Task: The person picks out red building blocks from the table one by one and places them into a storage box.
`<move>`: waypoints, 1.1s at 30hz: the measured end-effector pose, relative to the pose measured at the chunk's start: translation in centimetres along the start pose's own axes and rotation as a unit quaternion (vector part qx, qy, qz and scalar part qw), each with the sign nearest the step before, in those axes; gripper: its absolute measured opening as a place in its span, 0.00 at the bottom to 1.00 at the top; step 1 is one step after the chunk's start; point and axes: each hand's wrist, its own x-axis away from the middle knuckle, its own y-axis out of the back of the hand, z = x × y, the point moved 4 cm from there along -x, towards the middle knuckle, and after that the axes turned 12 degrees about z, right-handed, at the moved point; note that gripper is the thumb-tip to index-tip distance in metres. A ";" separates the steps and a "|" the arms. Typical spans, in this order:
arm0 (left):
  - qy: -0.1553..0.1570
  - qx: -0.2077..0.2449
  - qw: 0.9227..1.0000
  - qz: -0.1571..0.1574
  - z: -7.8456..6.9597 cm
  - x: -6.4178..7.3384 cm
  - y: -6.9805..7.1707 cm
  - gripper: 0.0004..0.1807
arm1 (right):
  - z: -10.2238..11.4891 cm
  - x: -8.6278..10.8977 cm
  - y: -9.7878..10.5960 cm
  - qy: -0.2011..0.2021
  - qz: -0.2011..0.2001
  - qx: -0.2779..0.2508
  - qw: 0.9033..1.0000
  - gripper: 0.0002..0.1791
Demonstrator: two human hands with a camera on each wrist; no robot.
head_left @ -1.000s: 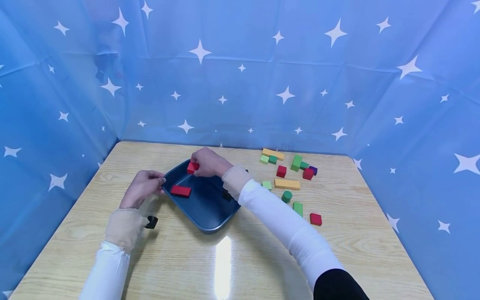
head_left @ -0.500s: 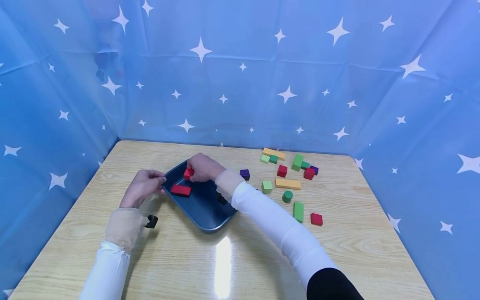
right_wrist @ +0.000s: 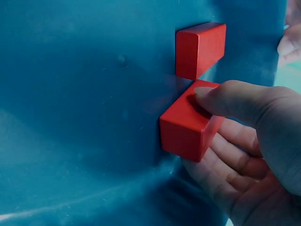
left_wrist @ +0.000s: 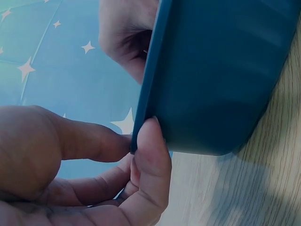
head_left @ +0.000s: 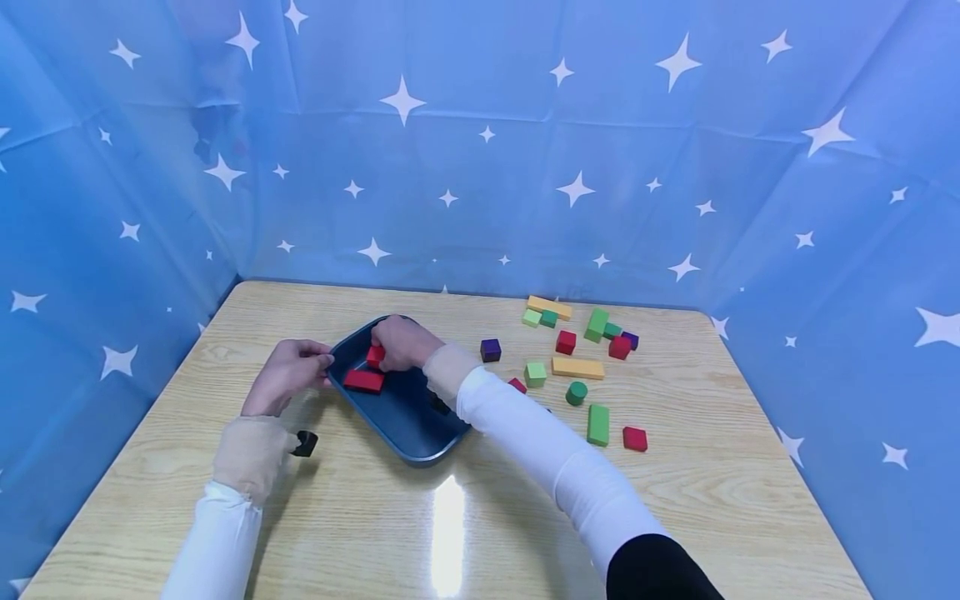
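Inside the tray [head_left: 412, 427], my right grip [head_left: 405, 342] pinches a red block [right_wrist: 183, 110]; at the tray's corner, my left grip [head_left: 288, 375] pinches its rim [left_wrist: 149, 70]. I judge this placing; next calls for gentle release.

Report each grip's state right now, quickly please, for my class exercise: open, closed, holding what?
Left grip: closed, pinching the blue tray by its rim.
Right grip: closed, holding a red block inside the tray.
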 end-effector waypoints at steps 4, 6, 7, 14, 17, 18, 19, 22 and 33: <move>-0.002 0.000 1.000 0.001 0.0 0.0 -0.1 0.21 | 0.0 0.1 -0.1 -0.002 0.002 -0.008 1.000 0.12; -0.002 0.000 1.000 0.002 -0.1 0.1 -0.1 0.21 | -0.1 0.1 -0.1 -0.001 0.003 -0.015 1.000 0.13; -0.001 0.000 1.000 0.002 0.0 0.0 -0.1 0.21 | -0.1 0.2 -0.2 0.000 0.004 -0.018 1.000 0.15; -0.004 0.003 1.000 0.005 0.0 0.0 -0.1 0.21 | -0.4 0.4 -0.3 -0.004 0.012 -0.042 0.999 0.28; -0.007 0.003 1.000 0.005 0.0 0.1 -0.1 0.21 | -0.5 0.7 -0.3 -0.001 0.020 -0.047 0.999 0.33; -0.007 0.003 1.000 0.005 0.0 0.1 -0.1 0.21 | -0.5 0.8 -0.2 0.002 0.022 -0.047 0.999 0.34; -0.008 0.002 1.000 0.005 0.0 0.1 -0.1 0.21 | -0.5 1.0 -0.2 0.007 0.024 -0.046 0.999 0.35; -0.006 0.003 1.000 0.004 0.0 0.1 -0.1 0.21 | -0.5 1.6 0.0 0.021 0.027 -0.040 0.999 0.38; -0.003 -0.004 1.000 -0.001 0.0 0.1 -0.1 0.20 | -1.2 5.1 1.3 0.049 0.004 -0.060 0.997 0.47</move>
